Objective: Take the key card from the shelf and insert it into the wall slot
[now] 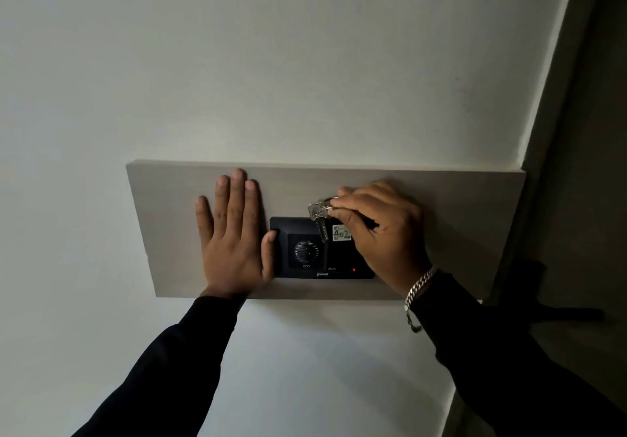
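Two hands working at a black wall unit mounted on a grey panel.

The left hand [234, 233] is lying flat and spread open on the grey panel [458, 219], its thumb touching the left edge of the black wall unit [305, 250]. The right hand [380, 229] is pinching a key ring [328, 203] between fingertips, with a silver key [319, 221] dangling from it. The black key card [341, 233], labelled 402, is standing in the unit's right side beneath that hand. A chain bracelet [419, 287] is circling the right wrist.
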Available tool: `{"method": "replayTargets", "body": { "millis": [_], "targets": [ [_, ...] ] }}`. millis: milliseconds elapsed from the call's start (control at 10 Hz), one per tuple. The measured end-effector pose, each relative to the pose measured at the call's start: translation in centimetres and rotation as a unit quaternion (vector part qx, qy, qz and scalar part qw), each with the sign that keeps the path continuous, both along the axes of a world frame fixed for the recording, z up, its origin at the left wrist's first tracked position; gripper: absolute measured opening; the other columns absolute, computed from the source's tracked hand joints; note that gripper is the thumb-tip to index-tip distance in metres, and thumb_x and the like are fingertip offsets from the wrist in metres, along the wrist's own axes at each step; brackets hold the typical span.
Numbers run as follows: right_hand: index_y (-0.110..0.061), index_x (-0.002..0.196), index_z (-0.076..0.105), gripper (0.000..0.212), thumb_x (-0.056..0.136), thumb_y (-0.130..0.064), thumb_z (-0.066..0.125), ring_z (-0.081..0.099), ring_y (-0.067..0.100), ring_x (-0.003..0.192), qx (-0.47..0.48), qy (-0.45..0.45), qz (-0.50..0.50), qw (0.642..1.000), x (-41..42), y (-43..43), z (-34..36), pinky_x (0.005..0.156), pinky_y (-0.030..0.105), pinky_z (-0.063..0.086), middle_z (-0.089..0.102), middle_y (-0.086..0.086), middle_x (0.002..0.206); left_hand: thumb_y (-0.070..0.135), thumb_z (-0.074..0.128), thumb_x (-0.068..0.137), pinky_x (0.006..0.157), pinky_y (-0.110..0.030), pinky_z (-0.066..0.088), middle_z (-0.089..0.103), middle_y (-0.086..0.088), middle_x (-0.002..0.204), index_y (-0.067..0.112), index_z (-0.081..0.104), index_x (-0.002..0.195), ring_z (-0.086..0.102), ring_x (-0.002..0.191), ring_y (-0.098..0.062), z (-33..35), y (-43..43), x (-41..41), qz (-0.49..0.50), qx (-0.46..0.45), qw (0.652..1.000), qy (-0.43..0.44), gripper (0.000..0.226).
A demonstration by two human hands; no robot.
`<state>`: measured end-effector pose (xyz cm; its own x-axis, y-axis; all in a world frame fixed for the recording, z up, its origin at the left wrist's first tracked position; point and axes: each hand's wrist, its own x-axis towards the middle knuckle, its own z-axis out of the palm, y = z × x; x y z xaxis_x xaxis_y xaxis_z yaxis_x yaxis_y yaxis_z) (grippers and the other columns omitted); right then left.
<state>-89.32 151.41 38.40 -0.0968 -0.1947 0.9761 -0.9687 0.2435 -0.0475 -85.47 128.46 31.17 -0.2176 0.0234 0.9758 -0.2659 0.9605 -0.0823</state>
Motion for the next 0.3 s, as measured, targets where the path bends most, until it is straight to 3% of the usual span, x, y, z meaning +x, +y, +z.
{"method": "replayTargets", "body": {
  "millis": [100,200,300],
  "targets": [
    [-0.008,0.085,0.077,0.005,0.083,-0.008,0.071,0.068,0.015,0.088,-0.008,-0.01,0.001,1.0,0.4,0.2,-0.3,0.081,0.024,0.052,0.076,0.006,0.084,0.044,0.019,0.098,0.126,-0.054,0.004,0.011,-0.012,0.167,0.005,0.014,0.157,0.004,0.158,-0.028,0.2,0.4,0.4,0.016,-0.002,1.0,-0.012,0.07],
    [-0.005,0.093,0.076,0.011,0.083,-0.005,0.071,0.068,0.019,0.093,-0.001,-0.027,-0.008,1.0,0.9,0.1,-0.2,0.082,0.032,0.055,0.076,0.008,0.095,0.043,0.019,0.099,0.125,-0.056,0.004,0.016,-0.016,0.165,0.005,0.011,0.157,-0.002,0.157,-0.026,1.0,0.7,1.3,0.005,0.011,0.999,-0.037,0.07],
    [-0.005,0.102,0.074,0.022,0.08,-0.003,0.072,0.069,0.018,0.097,0.0,-0.046,-0.002,0.999,2.4,1.0,0.1,0.086,0.036,0.055,0.075,0.007,0.106,0.043,0.026,0.098,0.123,-0.063,0.011,0.016,-0.02,0.165,0.001,0.018,0.156,0.007,0.156,-0.033,1.6,1.8,2.2,-0.048,0.051,0.996,-0.06,0.072]
  ]
}}
